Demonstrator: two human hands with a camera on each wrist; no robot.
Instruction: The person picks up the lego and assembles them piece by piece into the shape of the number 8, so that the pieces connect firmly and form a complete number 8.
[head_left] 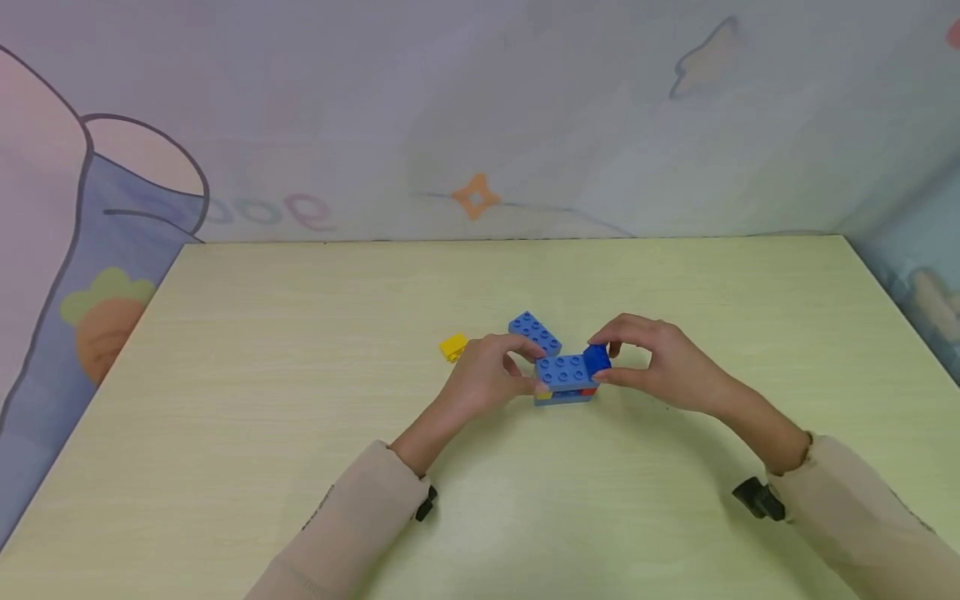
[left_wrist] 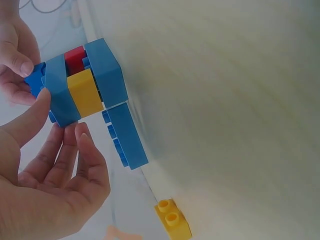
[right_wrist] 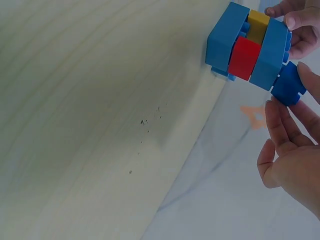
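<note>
Centrally, the left hand [head_left: 483,379] steadies the brick stack [head_left: 564,381] with pinching fingers, while the right hand [head_left: 663,362] grips a dark blue brick [head_left: 597,360], apparently touching its top.

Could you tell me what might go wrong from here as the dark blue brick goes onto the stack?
1. The right hand only pinches the dark blue brick at the end of the stack; set off its studs, it could slip from that grip.
2. The left hand steadies the stack with its fingertips only, so pressing down might tip it.
3. The loose blue brick lies close behind and could get knocked.
</note>
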